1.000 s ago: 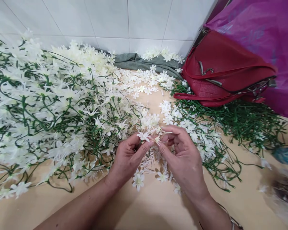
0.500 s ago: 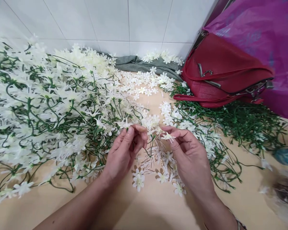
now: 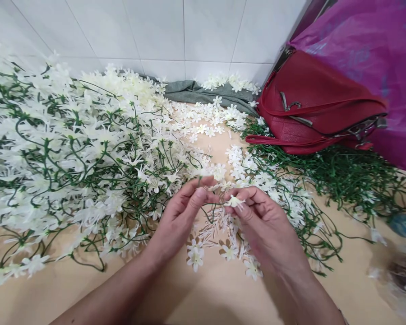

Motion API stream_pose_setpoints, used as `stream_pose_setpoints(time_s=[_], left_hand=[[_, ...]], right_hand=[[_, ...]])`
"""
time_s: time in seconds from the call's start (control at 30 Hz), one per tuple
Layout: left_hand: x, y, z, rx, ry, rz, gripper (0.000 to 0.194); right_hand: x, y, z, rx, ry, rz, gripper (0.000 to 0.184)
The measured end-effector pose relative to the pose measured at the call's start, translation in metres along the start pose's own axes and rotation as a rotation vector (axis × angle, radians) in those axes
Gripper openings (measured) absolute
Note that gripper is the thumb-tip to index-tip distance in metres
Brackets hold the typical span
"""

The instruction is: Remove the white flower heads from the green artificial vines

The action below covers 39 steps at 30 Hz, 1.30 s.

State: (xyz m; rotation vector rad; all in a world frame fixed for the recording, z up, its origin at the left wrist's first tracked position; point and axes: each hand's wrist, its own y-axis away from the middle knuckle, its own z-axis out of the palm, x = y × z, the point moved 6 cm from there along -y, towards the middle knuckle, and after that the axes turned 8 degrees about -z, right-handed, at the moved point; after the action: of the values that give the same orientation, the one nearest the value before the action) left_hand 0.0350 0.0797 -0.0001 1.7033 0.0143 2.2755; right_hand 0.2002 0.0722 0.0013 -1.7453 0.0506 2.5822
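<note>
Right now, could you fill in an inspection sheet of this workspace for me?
Surface: pale tan tabletop, scattered with loose white artificial flower heads.
Job's things: large heap of white artificial flowers on green stems at left; tangled dark green stems at right.
Clutter: red handbag over some dark stems; shiny purple plastic bag; grey-green cloth.
Grippers: bare hands; left pinches a green stem, right a white flower.
Cables: nothing seen.
Surroundings: white tiled wall.

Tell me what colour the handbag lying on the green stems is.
The handbag is deep red, with silvery metal fittings; the head view shows it best.
</note>
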Motion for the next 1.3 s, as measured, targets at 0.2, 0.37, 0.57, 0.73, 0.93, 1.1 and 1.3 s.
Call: stream_pose_setpoints(time_s=[0.2,0.37,0.57,0.73,0.93,1.1,1.3], left_hand=[[0.024,0.013,0.006,0.114,-0.436,0.401,0.043],[0.031,0.028,0.023,0.074,-0.749,0.782,0.045],[0.033,0.024,0.015,0.093,-0.599,0.681,0.034],[0.026,0.011,0.001,0.107,-0.322,0.352,0.013],[0.009,0.004,-0.003,0.094,-0.196,0.086,0.010],[0.005,0.001,0.001,0.051,-0.158,0.025,0.013],[0.005,0.002,0.002,0.015,-0.235,0.053,0.012]], right_hand=[[-0.016,-0.004,-0.017,0.158,-0.040,-0.085,0.020],[-0.015,0.010,0.004,-0.082,0.074,-0.094,0.008],[-0.019,0.010,0.007,-0.171,0.037,-0.139,0.006],[-0.016,0.004,-0.007,-0.032,0.093,-0.120,0.010],[-0.005,0.004,-0.008,-0.071,0.188,0.007,0.018],[-0.003,0.004,-0.003,-0.094,0.163,0.091,0.022],[-0.002,0.004,0.003,-0.108,0.093,0.185,0.026]])
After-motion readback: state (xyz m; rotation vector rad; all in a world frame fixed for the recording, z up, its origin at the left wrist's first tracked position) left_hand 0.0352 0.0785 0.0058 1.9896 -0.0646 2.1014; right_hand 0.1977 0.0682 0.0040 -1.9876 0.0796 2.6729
